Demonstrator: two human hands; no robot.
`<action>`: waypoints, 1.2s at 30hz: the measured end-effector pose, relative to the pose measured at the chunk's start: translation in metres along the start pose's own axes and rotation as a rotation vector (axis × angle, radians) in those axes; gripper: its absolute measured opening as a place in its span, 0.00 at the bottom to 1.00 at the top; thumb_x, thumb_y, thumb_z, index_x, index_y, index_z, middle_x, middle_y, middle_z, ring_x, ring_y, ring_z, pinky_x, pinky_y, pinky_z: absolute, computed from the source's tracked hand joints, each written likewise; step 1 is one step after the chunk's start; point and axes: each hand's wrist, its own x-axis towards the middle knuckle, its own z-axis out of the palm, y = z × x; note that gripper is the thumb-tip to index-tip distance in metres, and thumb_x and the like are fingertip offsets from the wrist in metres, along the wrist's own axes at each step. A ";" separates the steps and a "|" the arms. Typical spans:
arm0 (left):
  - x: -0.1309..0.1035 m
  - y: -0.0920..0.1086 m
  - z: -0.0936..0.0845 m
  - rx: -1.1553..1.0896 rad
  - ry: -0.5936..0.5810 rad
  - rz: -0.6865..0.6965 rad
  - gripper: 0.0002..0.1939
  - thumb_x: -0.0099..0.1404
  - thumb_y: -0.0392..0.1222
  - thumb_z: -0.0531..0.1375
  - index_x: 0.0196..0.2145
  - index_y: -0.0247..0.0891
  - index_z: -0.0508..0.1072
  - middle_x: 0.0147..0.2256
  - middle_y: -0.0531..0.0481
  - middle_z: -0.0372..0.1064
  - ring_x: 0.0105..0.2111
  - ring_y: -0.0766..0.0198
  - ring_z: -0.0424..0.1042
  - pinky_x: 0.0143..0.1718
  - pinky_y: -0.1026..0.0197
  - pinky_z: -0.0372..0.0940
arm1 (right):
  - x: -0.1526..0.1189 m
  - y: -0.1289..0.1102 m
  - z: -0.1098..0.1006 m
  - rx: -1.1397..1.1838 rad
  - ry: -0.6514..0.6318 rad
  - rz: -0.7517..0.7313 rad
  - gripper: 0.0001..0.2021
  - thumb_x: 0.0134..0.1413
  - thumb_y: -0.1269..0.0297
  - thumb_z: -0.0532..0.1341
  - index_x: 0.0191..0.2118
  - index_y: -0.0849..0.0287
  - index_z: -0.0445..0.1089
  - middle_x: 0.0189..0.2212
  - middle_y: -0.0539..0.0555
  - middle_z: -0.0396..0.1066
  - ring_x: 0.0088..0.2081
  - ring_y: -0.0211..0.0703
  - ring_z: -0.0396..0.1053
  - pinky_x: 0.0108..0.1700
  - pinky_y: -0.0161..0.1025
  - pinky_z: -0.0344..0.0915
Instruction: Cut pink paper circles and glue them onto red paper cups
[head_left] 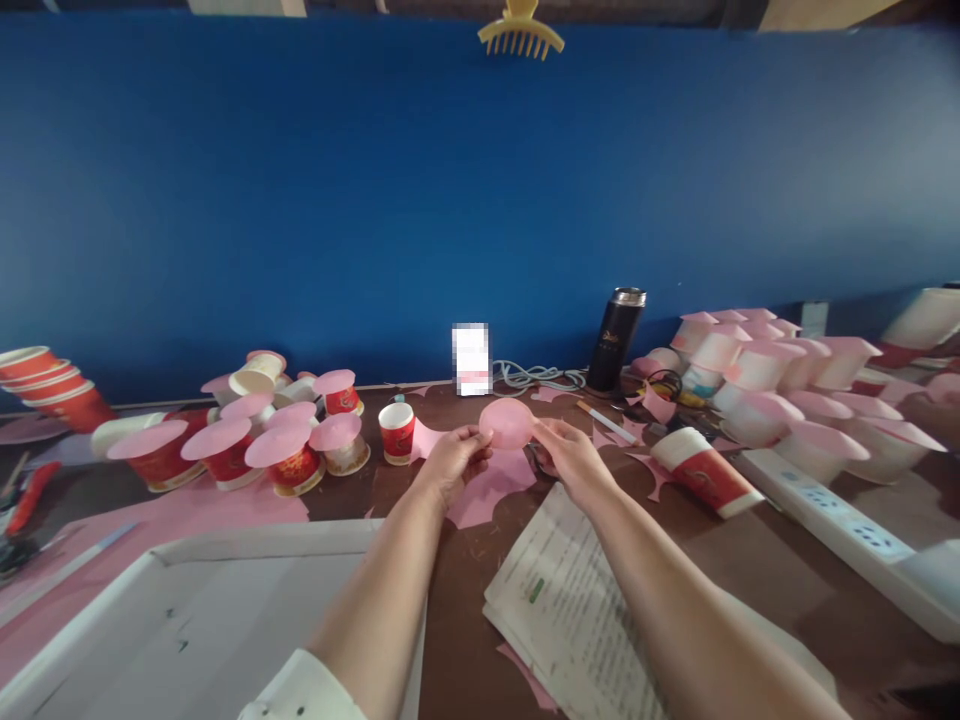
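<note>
A round pink paper disc (505,425) is held up over the middle of the table by its two side edges. My left hand (454,463) pinches its left edge between thumb and fingers. On the opposite edge, my right hand (568,455) grips with thumb and forefinger. Something small and dark shows beneath the right fingers, too hidden to name. Below the disc lies a cut-out scrap of pink paper (491,488). A red and white paper cup (397,434) stands upright just left of the disc.
Several cups topped with pink discs (289,450) stand at left; many more pink-topped cups (765,365) crowd the right. A black thermos (616,342), a tipped cup (705,468), a power strip (832,520), printed sheets (566,610) and a white box lid (247,610) surround my arms.
</note>
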 end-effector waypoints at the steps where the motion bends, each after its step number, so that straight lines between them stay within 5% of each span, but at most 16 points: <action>1: 0.000 0.000 0.001 -0.021 0.022 0.010 0.18 0.44 0.42 0.71 0.29 0.35 0.70 0.23 0.53 0.65 0.24 0.72 0.66 0.26 0.69 0.62 | -0.001 0.000 0.002 0.006 -0.028 -0.003 0.21 0.42 0.44 0.64 0.29 0.60 0.71 0.14 0.45 0.58 0.16 0.30 0.51 0.17 0.31 0.43; 12: -0.001 -0.006 0.006 0.053 0.019 0.071 0.20 0.44 0.45 0.71 0.33 0.36 0.73 0.31 0.50 0.70 0.31 0.69 0.68 0.32 0.67 0.61 | 0.000 0.005 0.008 0.021 -0.023 -0.058 0.19 0.41 0.48 0.65 0.31 0.61 0.72 0.15 0.45 0.58 0.17 0.31 0.51 0.20 0.33 0.44; 19: 0.000 -0.006 0.006 0.060 0.053 0.118 0.17 0.46 0.48 0.70 0.27 0.35 0.70 0.26 0.53 0.65 0.27 0.71 0.63 0.31 0.67 0.57 | -0.003 0.004 0.008 -0.056 -0.027 -0.082 0.21 0.40 0.44 0.64 0.28 0.60 0.71 0.14 0.45 0.58 0.16 0.31 0.50 0.19 0.34 0.45; 36: -0.002 -0.006 0.007 0.088 0.037 0.148 0.16 0.46 0.48 0.69 0.28 0.35 0.71 0.26 0.52 0.66 0.28 0.69 0.65 0.32 0.65 0.58 | -0.007 0.000 0.011 -0.086 -0.041 -0.114 0.18 0.42 0.47 0.65 0.29 0.59 0.71 0.13 0.43 0.55 0.16 0.32 0.48 0.20 0.34 0.44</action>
